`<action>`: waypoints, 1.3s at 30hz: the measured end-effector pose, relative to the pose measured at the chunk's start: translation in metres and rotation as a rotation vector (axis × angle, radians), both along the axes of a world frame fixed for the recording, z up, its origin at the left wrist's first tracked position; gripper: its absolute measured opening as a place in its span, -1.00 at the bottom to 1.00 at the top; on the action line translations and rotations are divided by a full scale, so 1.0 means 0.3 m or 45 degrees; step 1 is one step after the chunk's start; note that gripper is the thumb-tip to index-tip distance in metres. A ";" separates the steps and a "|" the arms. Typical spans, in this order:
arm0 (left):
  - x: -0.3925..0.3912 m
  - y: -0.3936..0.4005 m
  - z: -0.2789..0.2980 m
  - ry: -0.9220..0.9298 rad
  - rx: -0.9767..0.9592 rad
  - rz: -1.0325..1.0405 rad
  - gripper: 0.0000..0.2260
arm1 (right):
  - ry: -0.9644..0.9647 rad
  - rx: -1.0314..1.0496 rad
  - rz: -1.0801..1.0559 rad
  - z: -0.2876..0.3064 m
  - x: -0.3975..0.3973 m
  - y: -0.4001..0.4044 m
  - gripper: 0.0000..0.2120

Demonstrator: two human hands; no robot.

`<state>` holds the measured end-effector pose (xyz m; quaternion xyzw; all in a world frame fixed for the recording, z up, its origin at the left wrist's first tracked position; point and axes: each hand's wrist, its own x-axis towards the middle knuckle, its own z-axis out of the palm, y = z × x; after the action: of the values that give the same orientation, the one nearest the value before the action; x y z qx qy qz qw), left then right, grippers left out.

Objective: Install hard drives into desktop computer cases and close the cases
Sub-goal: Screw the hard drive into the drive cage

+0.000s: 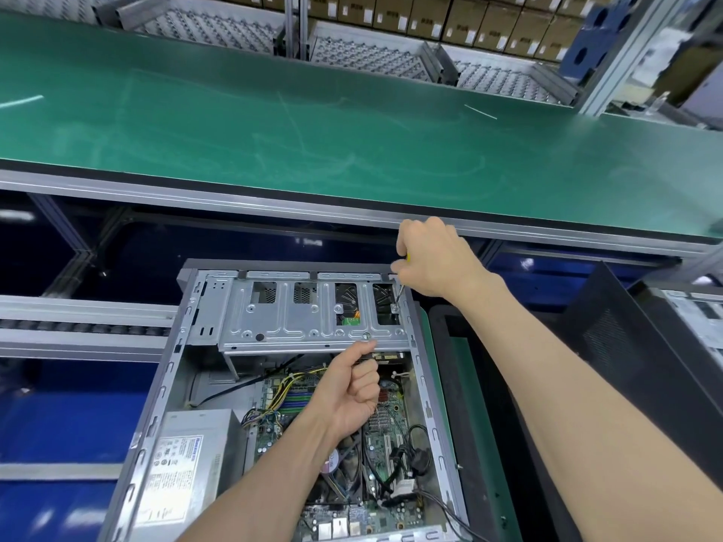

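Left hand (354, 389): curled, thumb under cage (313, 311) edge in open case (203, 385). Right hand (432, 264): gripping screwdriver (399, 295) on a screw. Drive (346, 297) sits inside cage. Step: fastening; remaining screws likely next.

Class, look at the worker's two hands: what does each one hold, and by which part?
The right hand grips a screwdriver by its yellow handle, tip on the drive cage. The left hand is curled at the cage's front edge; whether it holds anything cannot be told.
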<state>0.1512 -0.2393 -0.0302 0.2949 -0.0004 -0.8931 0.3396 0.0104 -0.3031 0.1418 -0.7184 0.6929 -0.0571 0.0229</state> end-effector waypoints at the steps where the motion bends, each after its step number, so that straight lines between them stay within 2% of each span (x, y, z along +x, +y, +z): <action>1: 0.000 -0.001 0.000 0.000 0.007 0.007 -0.69 | 0.037 -0.043 -0.040 -0.004 0.001 0.001 -0.85; 4: -0.001 -0.002 -0.002 0.003 0.015 0.017 -0.69 | 0.077 -0.039 -0.042 -0.001 -0.001 0.003 -0.79; 7: 0.000 -0.002 -0.003 -0.005 -0.007 -0.001 -0.66 | -0.023 0.051 0.023 0.004 -0.010 0.002 -0.77; 10: -0.001 -0.002 -0.003 -0.003 -0.003 -0.005 -0.67 | 0.029 -0.049 -0.025 -0.009 -0.002 0.004 -0.86; 12: -0.001 -0.003 -0.002 -0.001 0.000 0.002 -0.68 | 0.083 -0.076 -0.049 -0.008 -0.002 0.007 -0.79; 17: 0.000 -0.003 -0.008 0.004 0.003 0.006 -0.68 | -0.074 0.079 0.052 0.004 -0.006 0.005 -0.76; 19: 0.001 -0.002 -0.009 0.006 0.007 0.002 -0.67 | -0.008 -0.013 0.028 -0.009 0.007 0.003 -0.84; 22: 0.000 -0.004 -0.008 0.009 0.003 0.002 -0.67 | 0.097 -0.084 -0.019 -0.014 0.014 0.002 -0.76; 26: -0.001 -0.004 -0.007 0.019 0.005 0.004 -0.68 | -0.033 0.098 0.051 0.009 -0.005 -0.006 -0.74; 29: 0.001 -0.004 -0.008 0.023 0.013 0.003 -0.67 | 0.006 0.019 0.018 0.000 0.001 -0.006 -0.87; 32: 0.001 -0.004 -0.006 0.016 0.011 0.008 -0.69 | 0.055 -0.048 -0.041 -0.011 0.003 -0.006 -0.79; 36: 0.001 -0.004 -0.006 0.013 0.002 0.005 -0.68 | -0.035 0.128 0.048 0.002 -0.010 -0.016 -0.75; 39: 0.001 -0.006 -0.005 0.013 -0.004 -0.007 -0.67 | -0.018 0.057 0.028 -0.007 -0.005 -0.019 -0.82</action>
<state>0.1513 -0.2410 -0.0318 0.2900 -0.0009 -0.8955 0.3377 0.0091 -0.3089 0.1398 -0.7249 0.6859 -0.0463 0.0446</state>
